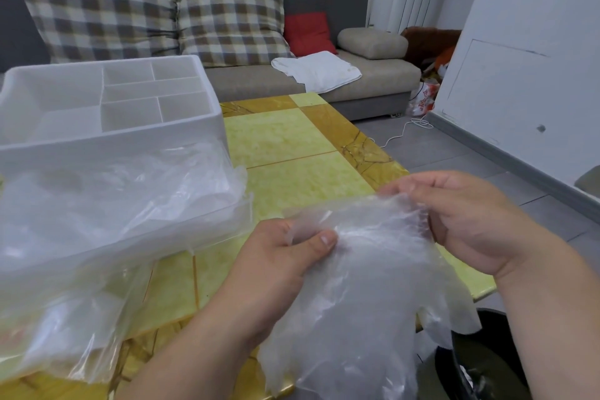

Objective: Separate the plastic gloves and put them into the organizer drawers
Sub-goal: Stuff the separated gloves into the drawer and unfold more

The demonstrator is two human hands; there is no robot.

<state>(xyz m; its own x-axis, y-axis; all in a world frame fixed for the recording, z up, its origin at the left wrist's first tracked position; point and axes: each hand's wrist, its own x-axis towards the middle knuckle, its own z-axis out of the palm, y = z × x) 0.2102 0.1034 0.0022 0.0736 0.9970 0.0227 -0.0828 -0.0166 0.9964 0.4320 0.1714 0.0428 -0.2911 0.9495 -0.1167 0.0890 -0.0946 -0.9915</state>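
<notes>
Both hands hold up one crumpled bunch of plastic gloves (373,286) over the near right edge of the counter (292,146). The left hand (282,260) pinches the upper left edge of the film between thumb and curled fingers, and the right hand (470,221) grips the upper right edge, its fingers bent over the plastic. The hands are apart, with the cuff end stretched between them. From there the gloves hang down toward the camera, and flat translucent glove fingers spread out at the lower right. How many gloves are in the bunch cannot be told. To the left, on the yellow-green tiled counter, stands the white organizer (113,101); its open top is divided into several compartments, with one wide section on the left and smaller ones on the right. A clear plastic bag (107,214) lies crumpled against the organizer's front and spills over the near left of the counter, so the drawers behind it cannot be made out. Beyond the counter is a grey-beige sofa (373,75) carrying a checked cushion (233,26), a red cushion (308,32) and a white cloth (318,70). A white cable (406,130) trails across the grey floor (454,153), and a dark bin (493,364) sits at the lower right, partly behind the hanging gloves.
</notes>
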